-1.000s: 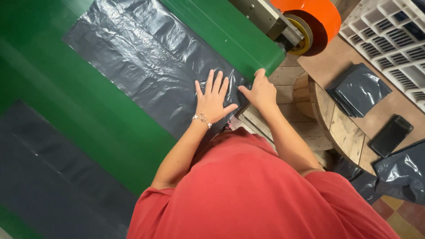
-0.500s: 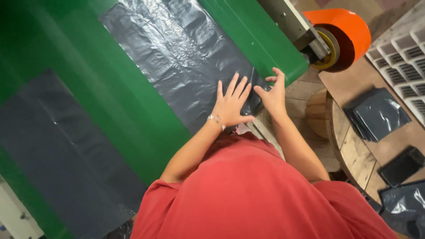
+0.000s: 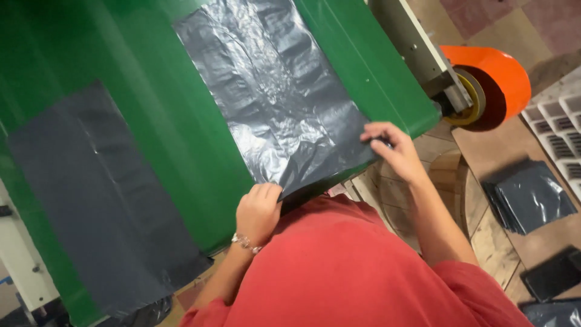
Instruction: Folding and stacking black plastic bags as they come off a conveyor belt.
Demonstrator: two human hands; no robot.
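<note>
Head view, looking down. Two dark grey plastic bags lie flat on the green conveyor belt (image 3: 181, 151): a smooth bag (image 3: 97, 200) at left and a crinkled bag (image 3: 272, 97) at centre. The left hand (image 3: 259, 212), fingers curled together, is clamped on the near left corner of the crinkled bag; a bracelet (image 3: 245, 243) circles its wrist. The right hand (image 3: 393, 151), wrist bent and forearm angled up from the red shirt (image 3: 345, 272), pinches the bag's near right corner between thumb and fingertips. Right of the belt stands one orange roller guard (image 3: 499, 75). On the wooden tabletop (image 3: 484, 236) lies one stack of folded grey bags (image 3: 532, 197); a white compartmented tray (image 3: 560, 121) sits at the far right, its contents unclear.
</note>
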